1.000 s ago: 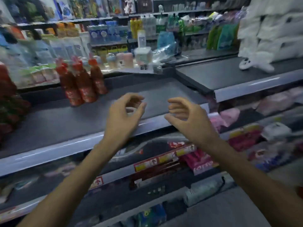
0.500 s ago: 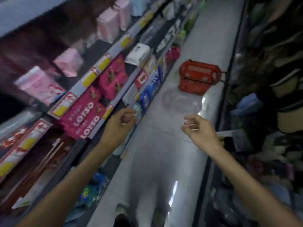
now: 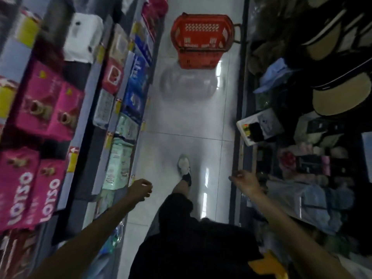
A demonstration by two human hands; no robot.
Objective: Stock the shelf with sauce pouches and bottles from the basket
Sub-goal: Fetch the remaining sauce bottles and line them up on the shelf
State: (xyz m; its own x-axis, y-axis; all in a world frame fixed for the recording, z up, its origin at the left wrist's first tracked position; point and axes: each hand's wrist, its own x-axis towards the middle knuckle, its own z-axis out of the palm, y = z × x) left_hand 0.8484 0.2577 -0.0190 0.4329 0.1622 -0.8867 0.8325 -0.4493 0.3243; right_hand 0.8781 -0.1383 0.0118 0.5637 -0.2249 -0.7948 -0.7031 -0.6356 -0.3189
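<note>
Red basket (image 3: 201, 40) on floor, well beyond empty hands

The red plastic basket (image 3: 201, 40) stands upright on the glossy pale floor (image 3: 181, 121) well ahead of me, in the middle of the aisle. Its walls are pierced with rows of small holes, and a dark handle juts from its right side. What it holds I cannot tell.
</note>
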